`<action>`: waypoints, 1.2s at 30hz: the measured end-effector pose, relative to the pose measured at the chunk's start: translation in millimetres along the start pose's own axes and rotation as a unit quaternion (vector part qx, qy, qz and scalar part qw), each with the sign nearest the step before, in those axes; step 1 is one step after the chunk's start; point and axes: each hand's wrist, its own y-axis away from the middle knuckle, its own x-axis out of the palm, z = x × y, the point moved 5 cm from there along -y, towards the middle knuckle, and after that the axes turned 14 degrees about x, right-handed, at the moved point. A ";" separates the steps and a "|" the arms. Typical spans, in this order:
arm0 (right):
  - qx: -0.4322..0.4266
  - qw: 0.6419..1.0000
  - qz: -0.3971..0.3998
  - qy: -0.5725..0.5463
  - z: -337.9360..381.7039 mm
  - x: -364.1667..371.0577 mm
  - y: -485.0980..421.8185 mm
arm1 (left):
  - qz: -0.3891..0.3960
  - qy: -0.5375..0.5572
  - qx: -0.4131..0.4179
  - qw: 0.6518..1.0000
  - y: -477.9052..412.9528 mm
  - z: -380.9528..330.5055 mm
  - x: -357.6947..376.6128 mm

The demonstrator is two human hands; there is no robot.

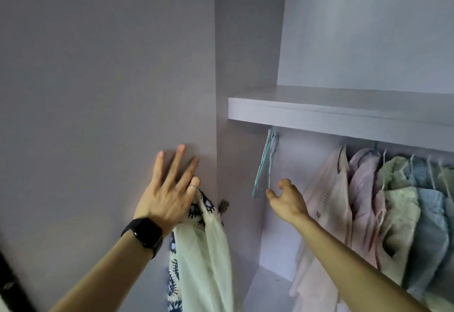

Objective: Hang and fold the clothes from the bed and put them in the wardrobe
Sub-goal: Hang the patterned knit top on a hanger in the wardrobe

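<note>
One garment (204,245) in left hand (169,193)

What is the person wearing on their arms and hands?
The left hand has a black smartwatch on a black band at the wrist, and a thin silver ring on one of its fingers. The right hand shows no jewellery. No sleeves are visible.

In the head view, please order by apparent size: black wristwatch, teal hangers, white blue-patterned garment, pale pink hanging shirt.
1. Unranked: pale pink hanging shirt and white blue-patterned garment look alike; garment nearer, cropped.
2. Next: teal plastic hangers.
3. Smallest: black wristwatch.
</note>
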 end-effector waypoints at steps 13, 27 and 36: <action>0.086 0.989 -0.092 -0.077 3.2 54.0 -69.3 | -0.009 -0.153 0.021 0.988 0.2 -8.9 54.3; 0.063 0.983 -0.172 -0.014 -4.5 -64.9 30.7 | 0.147 0.049 0.066 0.986 -2.7 -10.4 59.9; 0.132 0.958 -0.101 -0.234 -90.3 -115.4 237.4 | 0.117 0.332 0.041 0.935 16.6 -28.5 -2.7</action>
